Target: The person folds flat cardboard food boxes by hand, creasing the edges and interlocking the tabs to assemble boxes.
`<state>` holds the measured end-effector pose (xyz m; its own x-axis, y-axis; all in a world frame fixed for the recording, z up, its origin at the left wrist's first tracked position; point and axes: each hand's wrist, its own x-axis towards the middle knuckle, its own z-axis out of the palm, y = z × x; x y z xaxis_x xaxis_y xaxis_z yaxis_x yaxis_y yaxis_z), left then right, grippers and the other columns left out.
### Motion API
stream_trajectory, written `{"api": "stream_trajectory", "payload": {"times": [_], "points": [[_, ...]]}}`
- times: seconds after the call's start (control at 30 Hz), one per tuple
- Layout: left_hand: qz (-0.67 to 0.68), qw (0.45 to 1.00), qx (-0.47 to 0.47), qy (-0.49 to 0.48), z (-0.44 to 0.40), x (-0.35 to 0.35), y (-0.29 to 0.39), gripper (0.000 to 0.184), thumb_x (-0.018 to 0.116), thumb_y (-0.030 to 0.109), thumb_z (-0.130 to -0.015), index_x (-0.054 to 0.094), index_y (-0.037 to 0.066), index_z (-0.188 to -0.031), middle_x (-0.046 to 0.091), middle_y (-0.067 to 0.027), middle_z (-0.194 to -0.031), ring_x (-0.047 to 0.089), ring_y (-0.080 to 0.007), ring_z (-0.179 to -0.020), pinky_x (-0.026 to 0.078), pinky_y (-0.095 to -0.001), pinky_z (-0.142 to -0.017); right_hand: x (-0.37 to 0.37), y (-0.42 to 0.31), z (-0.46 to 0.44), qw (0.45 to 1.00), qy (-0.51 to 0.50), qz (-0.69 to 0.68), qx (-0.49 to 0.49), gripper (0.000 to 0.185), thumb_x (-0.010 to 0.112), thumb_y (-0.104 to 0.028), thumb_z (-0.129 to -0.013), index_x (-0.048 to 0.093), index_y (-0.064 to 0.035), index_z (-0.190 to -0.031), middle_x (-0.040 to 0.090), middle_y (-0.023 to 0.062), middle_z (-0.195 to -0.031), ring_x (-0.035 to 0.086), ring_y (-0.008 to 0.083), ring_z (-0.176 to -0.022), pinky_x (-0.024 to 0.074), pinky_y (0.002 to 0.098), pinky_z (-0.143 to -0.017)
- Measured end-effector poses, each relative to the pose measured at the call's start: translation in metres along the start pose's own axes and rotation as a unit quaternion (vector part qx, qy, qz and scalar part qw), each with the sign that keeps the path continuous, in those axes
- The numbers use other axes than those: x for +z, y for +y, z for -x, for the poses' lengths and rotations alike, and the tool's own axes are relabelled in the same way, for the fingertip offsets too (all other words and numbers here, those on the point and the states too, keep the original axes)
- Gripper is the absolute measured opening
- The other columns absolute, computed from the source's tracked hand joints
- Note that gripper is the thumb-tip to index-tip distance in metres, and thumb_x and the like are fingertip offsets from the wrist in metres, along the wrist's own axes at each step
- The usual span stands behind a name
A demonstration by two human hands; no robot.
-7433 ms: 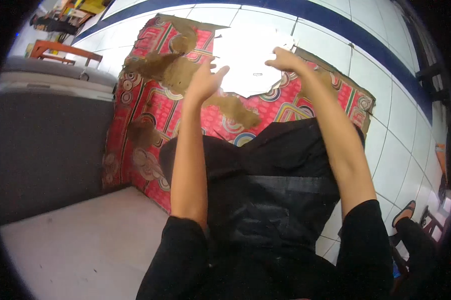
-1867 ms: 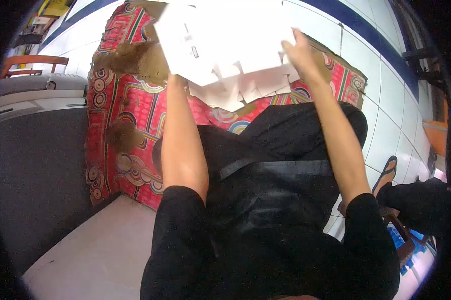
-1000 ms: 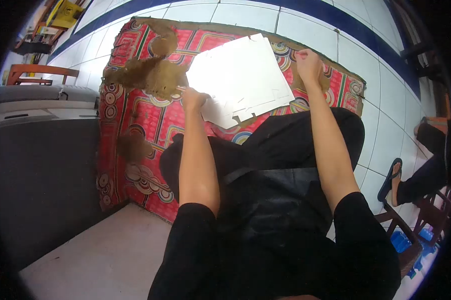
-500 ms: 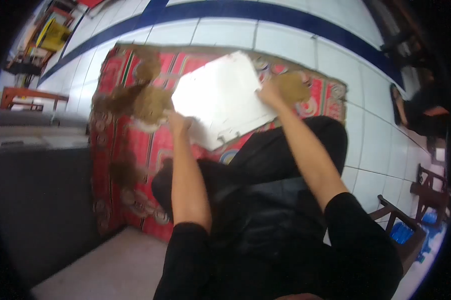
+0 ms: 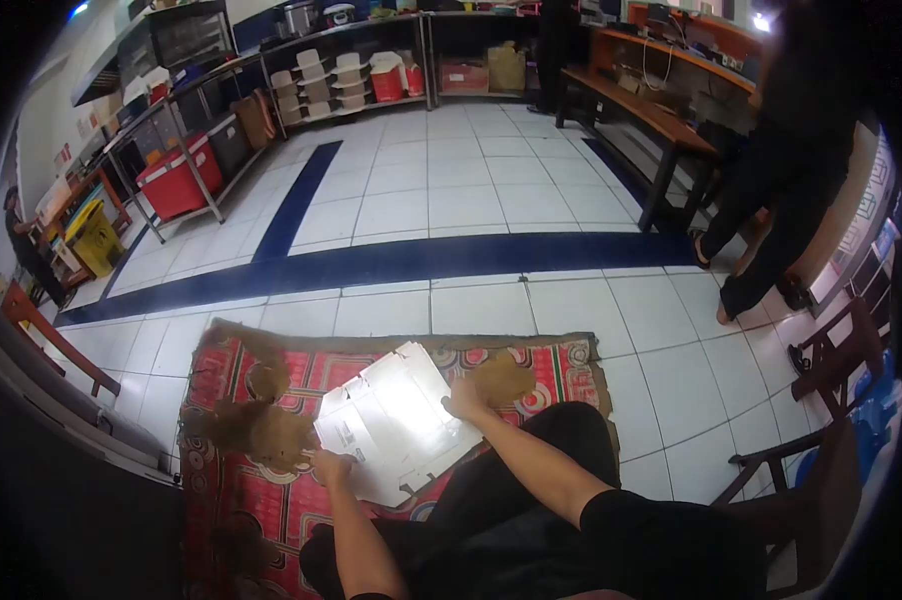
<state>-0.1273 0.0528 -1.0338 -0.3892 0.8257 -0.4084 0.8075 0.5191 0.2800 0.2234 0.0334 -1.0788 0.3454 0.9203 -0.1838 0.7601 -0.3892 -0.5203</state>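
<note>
A flat white cardboard sheet with notched, die-cut edges lies tilted over my lap and the red mat. Bright glare covers its middle, and small dark printing shows toward its left side. My left hand is closed on the sheet's left edge. On the opposite edge, my right hand grips it too. The fingertips beneath the sheet are hidden. My crossed legs in black trousers are just under its near corner.
A dark grey appliance or cabinet stands at my left. Brown stools are at the right, near a standing person. Beyond the tiled floor are a bench, shelves with white boxes and a red crate.
The view has tilted up, bringing the far shelves, bench and people into sight. Both hands keep hold of the cardboard sheet, which now appears lower in the picture.
</note>
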Motion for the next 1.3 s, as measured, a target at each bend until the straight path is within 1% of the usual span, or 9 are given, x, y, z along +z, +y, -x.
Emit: {"api": "stream_trajectory", "payload": {"times": [0.23, 0.5, 0.83, 0.9, 1.0, 1.1, 1.23, 1.27, 1.3], "points": [[-0.007, 1.000, -0.020, -0.023, -0.015, 0.015, -0.006, 0.079, 0.094, 0.030, -0.072, 0.063, -0.001, -0.138, 0.052, -0.0243, -0.155, 0.057, -0.0415, -0.141, 0.054, -0.0495, -0.113, 0.019, 0.011, -0.009, 0.984, -0.018, -0.177, -0.010, 0.059, 0.080, -0.035, -0.088, 0.068, 0.0038, -0.131, 0.074, 0.0258, -0.124, 0.072, 0.0377, -0.115, 0.0563, 0.0475, -0.099], [0.111, 0.992, -0.041, 0.032, -0.003, 0.015, -0.003, 0.138, 0.089, 0.031, -0.072, -0.003, -0.003, -0.169, 0.043, -0.0283, -0.163, 0.048, -0.0454, -0.148, 0.043, -0.0502, -0.123, 0.022, 0.008, -0.009, 0.972, -0.059, -0.223, -0.051, 0.065, 0.078, -0.029, -0.088, 0.063, -0.0030, -0.145, 0.072, 0.0190, -0.134, 0.068, 0.0301, -0.123, 0.0530, 0.0409, -0.105], [0.208, 0.970, -0.037, 0.122, -0.057, 0.042, -0.024, 0.115, 0.082, 0.034, -0.078, 0.019, -0.006, -0.166, 0.054, -0.0286, -0.153, 0.057, -0.0391, -0.140, 0.047, -0.0465, -0.116, -0.059, -0.025, 0.017, 0.881, -0.121, -0.392, -0.235, 0.061, 0.077, -0.018, -0.095, 0.058, -0.0041, -0.152, 0.071, 0.0084, -0.133, 0.067, 0.0193, -0.119, 0.0524, 0.0377, -0.105], [0.491, 0.860, 0.103, 0.092, -0.066, 0.031, -0.028, 0.086, 0.079, 0.025, -0.083, 0.042, -0.003, -0.155, 0.064, -0.0214, -0.137, 0.066, -0.0305, -0.122, 0.054, -0.0409, -0.102, -0.081, -0.034, 0.029, 0.874, -0.113, -0.407, -0.240, 0.058, 0.077, -0.018, -0.097, 0.058, -0.0037, -0.151, 0.071, 0.0081, -0.133, 0.067, 0.0186, -0.118, 0.0525, 0.0365, -0.104], [0.566, 0.802, 0.190, 0.015, -0.033, -0.034, -0.017, 0.057, 0.071, 0.015, -0.091, 0.055, -0.001, -0.143, 0.067, -0.0136, -0.127, 0.067, -0.0234, -0.109, 0.056, -0.0365, -0.091, -0.096, -0.036, 0.026, 0.868, -0.110, -0.419, -0.242, 0.051, 0.076, -0.017, -0.100, 0.060, -0.0018, -0.147, 0.070, 0.0070, -0.134, 0.066, 0.0165, -0.118, 0.0526, 0.0338, -0.103], [0.637, 0.708, 0.301, 0.055, 0.013, -0.059, 0.003, 0.045, 0.064, 0.007, -0.096, 0.061, 0.001, -0.140, 0.066, -0.0108, -0.132, 0.066, -0.0218, -0.115, 0.054, -0.0351, -0.096, -0.071, -0.013, 0.000, 0.884, -0.079, -0.395, -0.239, 0.043, 0.074, -0.013, -0.102, 0.063, 0.0011, -0.141, 0.071, 0.0054, -0.133, 0.066, 0.0143, -0.116, 0.0530, 0.0319, -0.101], [0.643, 0.707, 0.293, 0.033, -0.019, -0.025, -0.004, 0.050, 0.059, -0.004, -0.096, 0.058, 0.000, -0.146, 0.065, -0.0106, -0.140, 0.063, -0.0219, -0.127, 0.050, -0.0350, -0.106, -0.037, -0.001, 0.001, 0.833, -0.108, -0.514, -0.175, 0.035, 0.075, -0.012, -0.100, 0.069, 0.0023, -0.131, 0.074, 0.0056, -0.124, 0.068, 0.0141, -0.108, 0.0556, 0.0337, -0.097], [0.645, 0.709, 0.286, 0.002, -0.021, -0.017, -0.002, 0.052, 0.062, -0.003, -0.094, 0.057, -0.001, -0.145, 0.066, -0.0108, -0.140, 0.064, -0.0232, -0.127, 0.050, -0.0369, -0.108, -0.039, 0.001, 0.002, 0.834, -0.113, -0.514, -0.167, 0.035, 0.075, -0.012, -0.100, 0.069, 0.0023, -0.131, 0.074, 0.0056, -0.124, 0.068, 0.0141, -0.108, 0.0556, 0.0337, -0.097], [0.640, 0.695, 0.327, 0.005, -0.009, -0.015, 0.010, 0.053, 0.063, -0.002, -0.093, 0.058, -0.001, -0.145, 0.066, -0.0113, -0.138, 0.064, -0.0235, -0.127, 0.050, -0.0371, -0.108, -0.043, -0.002, 0.007, 0.937, 0.008, -0.318, -0.144, 0.035, 0.075, -0.015, -0.097, 0.070, 0.0023, -0.127, 0.075, 0.0088, -0.116, 0.070, 0.0185, -0.103, 0.0576, 0.0360, -0.092]]}}
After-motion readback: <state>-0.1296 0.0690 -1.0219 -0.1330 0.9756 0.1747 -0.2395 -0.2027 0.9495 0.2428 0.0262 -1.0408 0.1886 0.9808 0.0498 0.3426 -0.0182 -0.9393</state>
